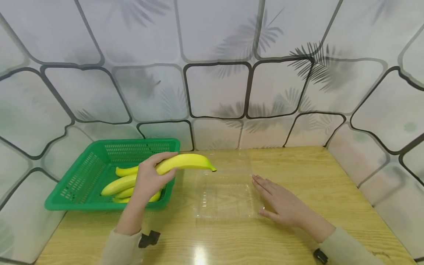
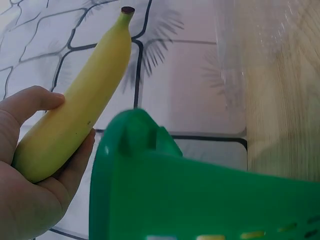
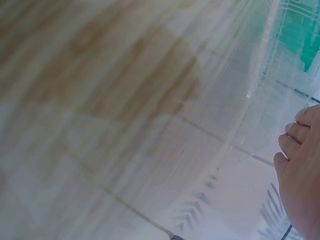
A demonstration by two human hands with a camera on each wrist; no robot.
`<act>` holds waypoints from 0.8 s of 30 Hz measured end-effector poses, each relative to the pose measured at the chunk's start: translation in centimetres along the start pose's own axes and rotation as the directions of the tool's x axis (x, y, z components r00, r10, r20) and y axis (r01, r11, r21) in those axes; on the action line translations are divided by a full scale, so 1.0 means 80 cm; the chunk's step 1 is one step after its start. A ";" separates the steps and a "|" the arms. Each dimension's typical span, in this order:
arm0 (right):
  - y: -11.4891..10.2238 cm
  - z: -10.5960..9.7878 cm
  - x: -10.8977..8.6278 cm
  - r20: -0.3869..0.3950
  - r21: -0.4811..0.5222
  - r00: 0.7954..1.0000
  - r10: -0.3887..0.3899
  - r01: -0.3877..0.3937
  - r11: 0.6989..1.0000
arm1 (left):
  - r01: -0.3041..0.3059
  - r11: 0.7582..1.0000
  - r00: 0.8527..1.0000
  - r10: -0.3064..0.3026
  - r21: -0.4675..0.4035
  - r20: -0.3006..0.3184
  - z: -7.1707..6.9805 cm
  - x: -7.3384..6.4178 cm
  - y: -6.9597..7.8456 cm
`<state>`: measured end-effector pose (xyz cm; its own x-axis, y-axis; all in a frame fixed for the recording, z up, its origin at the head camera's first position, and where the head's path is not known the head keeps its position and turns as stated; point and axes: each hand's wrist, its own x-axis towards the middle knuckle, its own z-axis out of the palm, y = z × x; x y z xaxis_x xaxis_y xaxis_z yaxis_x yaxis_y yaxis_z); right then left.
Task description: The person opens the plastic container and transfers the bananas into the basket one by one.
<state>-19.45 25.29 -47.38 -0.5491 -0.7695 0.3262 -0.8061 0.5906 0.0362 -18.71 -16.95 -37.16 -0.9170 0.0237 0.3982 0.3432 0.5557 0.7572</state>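
Observation:
A yellow banana [image 1: 190,162] is gripped in my left hand [image 1: 149,180], raised over the right edge of the green basket, its tip pointing right. In the left wrist view the thumb and fingers curl around the lower part of the banana [image 2: 87,95]. Several more bananas [image 1: 120,184] lie in the basket [image 1: 82,198], partly hidden by the left hand. On the table a clear plastic container [image 1: 228,198] stands with its lid raised at the back. Flat and with straight fingers, my right hand [image 1: 285,204] rests at the container's right side, fingertips touching or very near its edge.
The wooden table [image 1: 308,173] runs back to a wall [image 1: 215,92] covered with a stone-and-leaf pattern. That patterned covering also rises at both sides. The basket's rim [image 2: 135,135] stands up close beside the left hand.

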 end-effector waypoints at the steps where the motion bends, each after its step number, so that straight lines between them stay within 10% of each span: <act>1: 0.000 0.000 0.000 0.001 -0.001 1.000 0.001 -0.001 1.000 | 0.006 1.000 1.000 -0.006 0.003 -0.004 -0.003 -0.001 -0.001; 24: 0.000 0.000 -0.002 0.001 -0.005 1.000 0.007 -0.007 1.000 | 0.137 0.987 0.987 -0.129 0.079 -0.093 -0.053 -0.018 -0.034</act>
<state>-19.37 25.37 -47.45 -0.5550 -0.7654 0.3258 -0.8010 0.5974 0.0391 -17.46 -22.03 -37.56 -0.9306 -0.1261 0.3435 0.1974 0.6174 0.7615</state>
